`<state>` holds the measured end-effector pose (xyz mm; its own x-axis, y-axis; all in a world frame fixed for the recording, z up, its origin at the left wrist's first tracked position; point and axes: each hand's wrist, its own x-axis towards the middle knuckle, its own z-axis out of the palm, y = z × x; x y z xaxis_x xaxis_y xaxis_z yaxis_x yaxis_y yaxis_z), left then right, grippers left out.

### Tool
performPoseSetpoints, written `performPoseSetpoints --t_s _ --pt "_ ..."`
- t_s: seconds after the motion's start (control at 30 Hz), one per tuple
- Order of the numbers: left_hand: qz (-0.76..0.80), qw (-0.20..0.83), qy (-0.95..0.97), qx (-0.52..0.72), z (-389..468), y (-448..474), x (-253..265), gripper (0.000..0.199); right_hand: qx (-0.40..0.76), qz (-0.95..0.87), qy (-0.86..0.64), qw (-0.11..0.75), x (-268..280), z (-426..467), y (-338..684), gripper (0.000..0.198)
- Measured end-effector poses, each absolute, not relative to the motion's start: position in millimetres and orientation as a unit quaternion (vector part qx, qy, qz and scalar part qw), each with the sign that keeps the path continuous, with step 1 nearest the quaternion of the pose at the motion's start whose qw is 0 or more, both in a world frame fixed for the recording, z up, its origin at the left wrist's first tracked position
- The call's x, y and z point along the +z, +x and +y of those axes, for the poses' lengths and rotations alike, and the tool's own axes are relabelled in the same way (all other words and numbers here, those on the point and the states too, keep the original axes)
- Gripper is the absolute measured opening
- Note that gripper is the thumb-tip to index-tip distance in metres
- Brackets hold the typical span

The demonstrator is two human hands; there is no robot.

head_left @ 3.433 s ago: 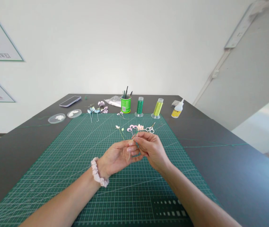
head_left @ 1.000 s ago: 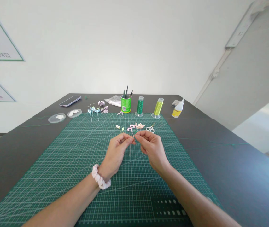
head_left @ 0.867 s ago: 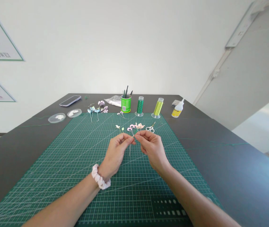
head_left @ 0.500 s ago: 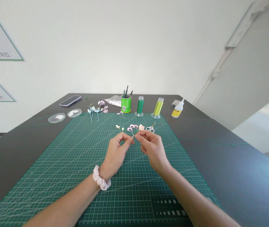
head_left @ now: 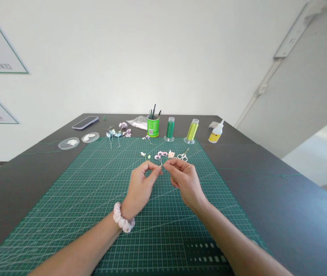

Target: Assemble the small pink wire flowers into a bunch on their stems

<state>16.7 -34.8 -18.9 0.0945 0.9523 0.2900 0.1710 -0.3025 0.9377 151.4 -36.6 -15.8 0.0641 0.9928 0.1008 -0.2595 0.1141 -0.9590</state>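
My left hand point(head_left: 142, 184) pinches a thin pale stem point(head_left: 161, 165) between thumb and forefinger. Close beside it, my right hand point(head_left: 184, 180) is also closed in a pinch at the stem's other end. A peach-coloured flower point(head_left: 171, 154) shows just beyond my right fingertips; whether it joins this stem is hidden. Past my hands, pink looped flowers point(head_left: 161, 154) lie on the green cutting mat point(head_left: 94, 214). White-handled scissors point(head_left: 183, 156) are to the right of them, and a small white bud point(head_left: 143, 154) and a green leaf point(head_left: 149, 156) to the left.
Along the back stand a green can of tools point(head_left: 153, 126), a green thread spool point(head_left: 170, 129), a yellow-green spool point(head_left: 191, 131) and a glue bottle point(head_left: 216, 133). Blue flowers point(head_left: 114, 133), purple flowers point(head_left: 127, 132), clear dishes point(head_left: 69, 143) and a phone point(head_left: 85, 122) are at the left.
Both hands hold almost the same place, with the left fingertips shifted slightly left. The peach flower has turned and moved a little left. Everything else stays put.
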Motion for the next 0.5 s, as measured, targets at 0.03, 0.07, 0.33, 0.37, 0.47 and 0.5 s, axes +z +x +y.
performPoseSetpoints --t_s 0.03,0.07,0.33,0.37,0.47,0.5 --pt "0.444 0.394 0.627 0.504 -34.9 16.4 -19.3 0.020 0.522 -0.444 -0.414 0.599 -16.0 -36.6 151.5 0.023" --pt "0.443 0.401 0.623 0.504 -34.9 16.2 -19.4 0.020 0.522 -0.445 -0.414 0.599 -16.1 -36.5 151.6 0.023" --pt "0.409 0.499 0.553 0.528 -35.3 21.3 -16.1 0.018 0.520 -0.438 -0.416 0.604 -14.6 -38.0 152.3 0.024" --pt "0.399 0.519 0.539 0.530 -35.1 22.2 -16.1 0.017 0.522 -0.437 -0.417 0.602 -14.3 -38.3 152.4 0.024" --pt "0.373 0.583 0.498 0.522 -34.5 23.6 -16.5 0.016 0.524 -0.433 -0.417 0.603 -13.8 -38.8 152.8 0.026" --pt "0.365 0.604 0.484 0.517 -34.3 23.7 -16.7 0.015 0.524 -0.433 -0.417 0.604 -13.8 -39.0 152.9 0.026"
